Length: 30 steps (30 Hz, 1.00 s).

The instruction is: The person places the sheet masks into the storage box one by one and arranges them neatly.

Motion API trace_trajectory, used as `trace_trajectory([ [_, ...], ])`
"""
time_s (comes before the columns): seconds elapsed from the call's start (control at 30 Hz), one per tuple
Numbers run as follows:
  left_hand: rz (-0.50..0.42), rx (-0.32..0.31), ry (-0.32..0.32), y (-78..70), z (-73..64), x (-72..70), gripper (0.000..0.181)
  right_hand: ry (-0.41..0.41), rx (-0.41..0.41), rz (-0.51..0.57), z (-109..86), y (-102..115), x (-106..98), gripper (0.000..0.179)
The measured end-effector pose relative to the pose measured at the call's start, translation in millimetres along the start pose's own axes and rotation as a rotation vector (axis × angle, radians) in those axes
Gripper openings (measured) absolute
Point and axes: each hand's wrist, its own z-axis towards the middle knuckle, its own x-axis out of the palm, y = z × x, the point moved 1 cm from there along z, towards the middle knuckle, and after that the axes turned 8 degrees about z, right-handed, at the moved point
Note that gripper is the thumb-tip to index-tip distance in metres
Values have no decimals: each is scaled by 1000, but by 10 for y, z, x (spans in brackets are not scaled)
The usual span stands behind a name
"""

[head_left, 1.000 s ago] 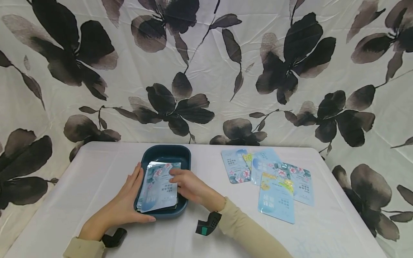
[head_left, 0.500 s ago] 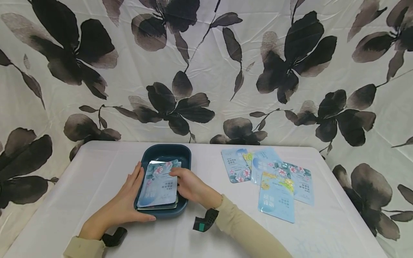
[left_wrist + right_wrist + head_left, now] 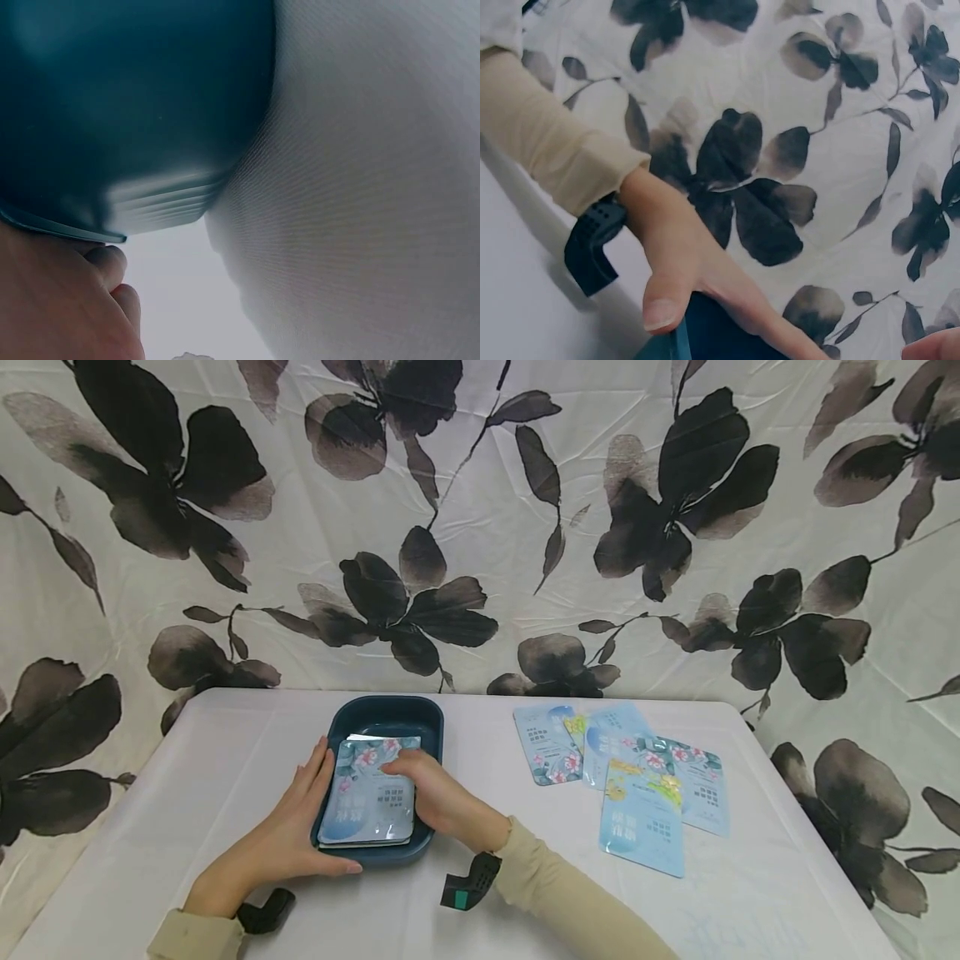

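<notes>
A dark blue plastic tray stands on the white table, holding a stack of pale blue flowered sheet mask packets in its near part. My left hand lies along the tray's left side with straight fingers, its thumb stretched along the near edge; in the right wrist view the left hand has its thumb at the rim. My right hand reaches in from the right. Its thumb presses on the top packet, while the other fingers bend down by the stack's right edge, mostly hidden.
To the right lies a loose spread of several overlapping packets, a yellow-flowered packet nearest me and a pink-flowered packet farthest left. Behind the table hangs a floral cloth.
The top packet, tilted and offset half a second ago, now lies squarer on the stack. My right hand has shifted slightly left, its thumb farther over the packet. The left hand stays put.
</notes>
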Motion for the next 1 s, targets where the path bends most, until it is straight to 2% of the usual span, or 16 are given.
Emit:
trace_trajectory([
  [0.07,1,-3,0,-4,-3,-5,149,-30,4,-4,3,-1,6,68],
  [0.23,3,-10,-1,-13,-11,-17,148,-48,6,-16,2,-6,22,73],
  [0.33,4,-9,-2,-11,-17,-18,148,-65,9,-92,-3,-20,39,73],
  [0.5,3,11,-6,8,-21,-14,146,-99,13,-435,4,-70,92,78],
  [0.63,-5,29,-17,24,-20,-14,146,-114,-24,-695,18,-124,158,90],
  [0.77,-4,52,-36,33,-16,-9,146,-96,-115,-1100,40,-181,233,103],
  [0.87,-3,66,-45,31,-14,-1,146,-70,-169,-1378,45,-238,276,103],
  [0.93,-5,70,-47,26,-13,0,146,-57,-169,-1475,45,-277,288,98],
  [1.0,-6,69,-47,23,-13,-1,147,-40,-158,-1519,44,-306,288,94],
])
